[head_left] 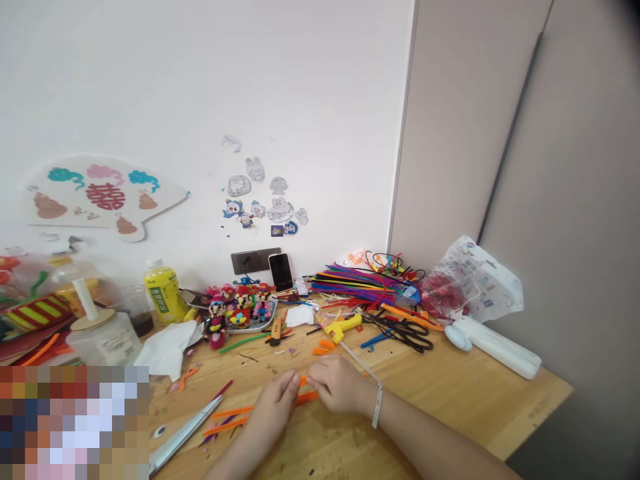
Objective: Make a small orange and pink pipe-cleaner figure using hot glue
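Far L: crumpled white tissue (167, 348) on wooden desk (450, 407), w/ pipe-cleaner figures (240, 310) on a plate behind it. Long steel blade (183, 430), prob. big scissors, lies just L of the L hand (273, 407), tip near loose orange strips (227, 420). Orange pipe-cleaner piece (303, 381) sits btwn both hands, just above desk, mostly hidden. L & R fingertips press together, pinching it; exact finger placement can't tell. R hand (337, 385) wears metal bracelet (377, 405). Further R: yellow glue gun (343, 327), black-handled scissors (400, 337), colored pipe-cleaner bundle (350, 283) by wall.

Risks: short piece could slip from pinch if pressure eases. L wrist drifting L could catch blade. Glue gun, if hot, could burn R hand reaching past.
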Tool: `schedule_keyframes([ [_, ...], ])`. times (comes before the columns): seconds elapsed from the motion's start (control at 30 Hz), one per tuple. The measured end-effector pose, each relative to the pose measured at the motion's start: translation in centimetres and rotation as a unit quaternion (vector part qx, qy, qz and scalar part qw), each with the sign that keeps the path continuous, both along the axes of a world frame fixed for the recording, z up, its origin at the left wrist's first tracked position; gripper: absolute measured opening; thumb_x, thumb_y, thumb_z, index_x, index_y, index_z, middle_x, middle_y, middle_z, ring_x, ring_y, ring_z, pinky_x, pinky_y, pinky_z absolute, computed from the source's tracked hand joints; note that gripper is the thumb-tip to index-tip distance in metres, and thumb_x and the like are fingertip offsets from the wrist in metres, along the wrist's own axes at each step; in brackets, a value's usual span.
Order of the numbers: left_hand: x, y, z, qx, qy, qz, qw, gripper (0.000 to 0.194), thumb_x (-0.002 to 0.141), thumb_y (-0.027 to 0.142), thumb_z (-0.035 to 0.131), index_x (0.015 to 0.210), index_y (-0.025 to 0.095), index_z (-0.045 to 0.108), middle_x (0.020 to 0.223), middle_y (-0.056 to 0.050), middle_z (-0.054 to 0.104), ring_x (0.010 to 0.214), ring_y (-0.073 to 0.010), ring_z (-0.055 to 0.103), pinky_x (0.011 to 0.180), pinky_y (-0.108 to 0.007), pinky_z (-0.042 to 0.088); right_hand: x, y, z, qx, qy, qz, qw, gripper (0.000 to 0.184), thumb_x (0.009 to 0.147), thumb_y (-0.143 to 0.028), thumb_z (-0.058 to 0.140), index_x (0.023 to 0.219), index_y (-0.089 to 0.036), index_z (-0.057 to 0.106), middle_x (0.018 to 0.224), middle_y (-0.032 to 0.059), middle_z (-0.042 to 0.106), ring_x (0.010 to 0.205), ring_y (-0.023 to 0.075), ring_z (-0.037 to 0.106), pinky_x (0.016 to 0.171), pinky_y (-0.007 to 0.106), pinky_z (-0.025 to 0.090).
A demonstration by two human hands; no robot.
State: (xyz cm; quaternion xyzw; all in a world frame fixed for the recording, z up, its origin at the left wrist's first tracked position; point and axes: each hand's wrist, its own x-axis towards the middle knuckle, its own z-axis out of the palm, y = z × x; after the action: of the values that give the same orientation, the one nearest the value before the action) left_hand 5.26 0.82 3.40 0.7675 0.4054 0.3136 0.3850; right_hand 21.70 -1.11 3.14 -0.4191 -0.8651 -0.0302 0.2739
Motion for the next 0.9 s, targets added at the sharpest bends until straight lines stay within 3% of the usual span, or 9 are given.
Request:
schedule_keyframes([
  [0.13, -0.5, -0.2, 0.4, 0.163, 0.106, -0.015, 0.981, 0.024, 0.081, 0.026, 0.031, 0.059, 0.022, 0.04, 0.063, 0.0, 0.048, 0.061, -0.0171, 0.046, 0.06, -0.027, 0.035, -0.6, 0.0, -0.3, -0.105, 0.118, 0.007, 0.987, 0.031, 0.084, -0.02, 0.037, 0.054, -0.017, 0.04, 0.051, -0.0047, 0.037, 0.049, 0.0085, 0.036, 0.048, 0.02, 0.027],
  [0.23, -0.7, 0.0, 0.1, 0.221, 0.145, 0.007, 0.964, 0.024, 0.08, 0.018, 0.03, 0.06, 0.022, 0.042, 0.065, -0.001, 0.05, 0.062, -0.0174, 0.047, 0.059, -0.026, 0.035, -0.6, 0.2, -0.1, -0.156, 0.151, 0.027, 0.976, 0.028, 0.085, -0.021, 0.037, 0.059, -0.016, 0.047, 0.055, -0.0038, 0.044, 0.053, 0.0084, 0.041, 0.049, 0.018, 0.031],
  [0.4, -0.5, 0.0, 0.0, 0.199, 0.125, 0.036, 0.971, 0.028, 0.083, 0.026, 0.032, 0.057, 0.023, 0.042, 0.06, 0.0, 0.051, 0.058, -0.0175, 0.048, 0.058, -0.026, 0.036, 0.4, 0.3, 0.8, -0.074, 0.035, 0.011, 0.997, 0.025, 0.087, -0.027, 0.039, 0.074, -0.016, 0.057, 0.068, 0.001, 0.059, 0.063, 0.0119, 0.049, 0.057, 0.022, 0.034],
  [0.5, -0.4, 0.0, 0.3, 0.164, 0.109, 0.04, 0.98, 0.028, 0.083, 0.033, 0.033, 0.06, 0.023, 0.045, 0.062, -0.001, 0.054, 0.062, -0.0189, 0.051, 0.061, -0.028, 0.038, 1.5, 0.6, 1.2, -0.022, -0.053, -0.038, 0.998, 0.027, 0.087, -0.03, 0.039, 0.077, -0.016, 0.059, 0.074, 0.0045, 0.062, 0.069, 0.0151, 0.053, 0.062, 0.025, 0.035],
  [0.6, -0.7, 0.1, 0.5, 0.161, 0.131, 0.034, 0.978, 0.02, 0.08, 0.035, 0.04, 0.071, 0.022, 0.051, 0.073, -0.004, 0.057, 0.07, -0.0206, 0.053, 0.066, -0.03, 0.04, 2.6, 1.2, 1.4, -0.021, -0.106, -0.152, 0.982, 0.026, 0.086, -0.03, 0.04, 0.08, -0.015, 0.06, 0.077, 0.0079, 0.063, 0.073, 0.0177, 0.055, 0.063, 0.026, 0.036],
  [0.7, -0.9, 0.1, 0.5, 0.177, 0.173, -0.012, 0.969, 0.014, 0.076, 0.032, 0.048, 0.08, 0.021, 0.055, 0.084, -0.006, 0.056, 0.079, -0.0213, 0.053, 0.072, -0.032, 0.041, 3.3, 2.1, 1.1, -0.036, -0.125, -0.236, 0.963, 0.025, 0.086, -0.029, 0.041, 0.084, -0.013, 0.061, 0.079, 0.0106, 0.064, 0.075, 0.0195, 0.056, 0.064, 0.027, 0.037],
  [0.9, -0.6, -0.1, 0.3, 0.182, 0.273, -0.031, 0.944, 0.009, 0.073, 0.02, 0.049, 0.076, 0.019, 0.058, 0.086, -0.006, 0.055, 0.081, -0.0201, 0.053, 0.072, -0.03, 0.04, 3.0, 2.8, 0.7, -0.048, -0.132, -0.265, 0.954, 0.031, 0.081, -0.04, 0.049, 0.084, -0.011, 0.061, 0.076, 0.0129, 0.064, 0.072, 0.0216, 0.058, 0.062, 0.028, 0.039],
])
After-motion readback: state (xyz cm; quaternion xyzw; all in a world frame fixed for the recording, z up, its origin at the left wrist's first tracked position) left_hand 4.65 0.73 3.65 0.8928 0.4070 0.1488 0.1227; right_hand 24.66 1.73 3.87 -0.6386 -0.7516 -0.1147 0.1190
